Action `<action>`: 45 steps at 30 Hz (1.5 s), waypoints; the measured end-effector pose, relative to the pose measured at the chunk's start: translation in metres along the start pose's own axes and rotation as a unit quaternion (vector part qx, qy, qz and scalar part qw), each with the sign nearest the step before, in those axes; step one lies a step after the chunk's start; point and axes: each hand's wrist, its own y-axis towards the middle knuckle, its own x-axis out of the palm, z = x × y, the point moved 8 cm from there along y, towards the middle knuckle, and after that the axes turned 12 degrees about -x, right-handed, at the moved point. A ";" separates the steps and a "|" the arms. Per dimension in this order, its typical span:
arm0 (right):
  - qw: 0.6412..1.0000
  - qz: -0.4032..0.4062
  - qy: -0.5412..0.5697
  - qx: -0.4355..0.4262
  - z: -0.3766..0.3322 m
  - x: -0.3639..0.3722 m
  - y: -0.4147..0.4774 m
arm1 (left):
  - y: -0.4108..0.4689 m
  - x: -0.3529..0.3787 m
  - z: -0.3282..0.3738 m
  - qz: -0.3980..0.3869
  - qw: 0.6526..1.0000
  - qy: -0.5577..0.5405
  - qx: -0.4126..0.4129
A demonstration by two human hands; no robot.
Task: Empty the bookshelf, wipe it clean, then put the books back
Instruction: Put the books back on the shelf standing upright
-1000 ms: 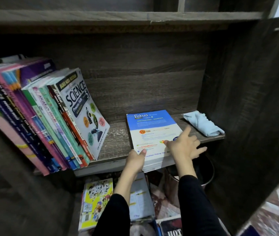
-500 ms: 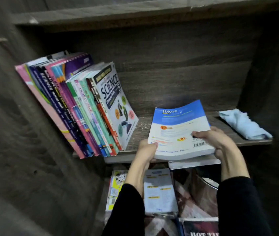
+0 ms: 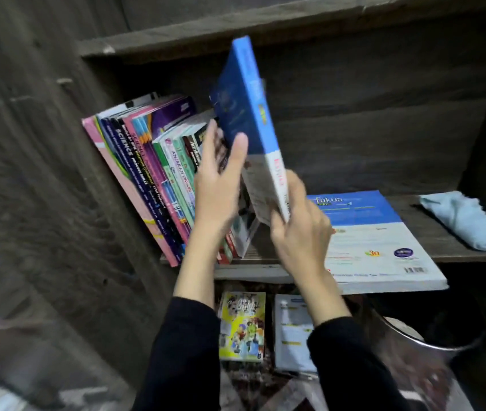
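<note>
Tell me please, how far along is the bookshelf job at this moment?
Done, apparently: wiping, since the cloth lies folded on the shelf and a row of books leans at its left end. In hand: the right hand grips a blue book upright; the left hand steadies it. Left: the flat Fokus book and the books below.

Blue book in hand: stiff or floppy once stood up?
Probably somewhat floppy: the blue book looks like a thin softcover. The right hand grips only its bottom edge, yet no sag shows, so likely light. May tip unless leaned on the slanted row.
</note>
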 end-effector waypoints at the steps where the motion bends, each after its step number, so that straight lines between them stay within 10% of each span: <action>1: 1.000 0.022 -0.004 -0.022 -0.004 0.006 -0.003 | 0.002 -0.005 0.007 0.008 0.999 -0.031 0.020; 8: 0.990 0.049 0.027 -0.128 -0.038 0.050 -0.029 | 0.016 -0.048 -0.001 0.191 0.976 0.052 0.095; 25: 0.906 -0.230 0.302 0.188 0.012 0.159 -0.048 | 0.036 -0.039 -0.026 0.189 0.844 0.477 0.157; 32: 0.830 -0.322 0.403 0.212 0.036 0.160 -0.061 | 0.039 -0.044 -0.027 0.177 0.827 0.508 0.165; 45: 0.858 -0.364 0.287 0.223 0.056 0.167 -0.080 | 0.042 -0.049 -0.024 0.204 0.828 0.494 0.168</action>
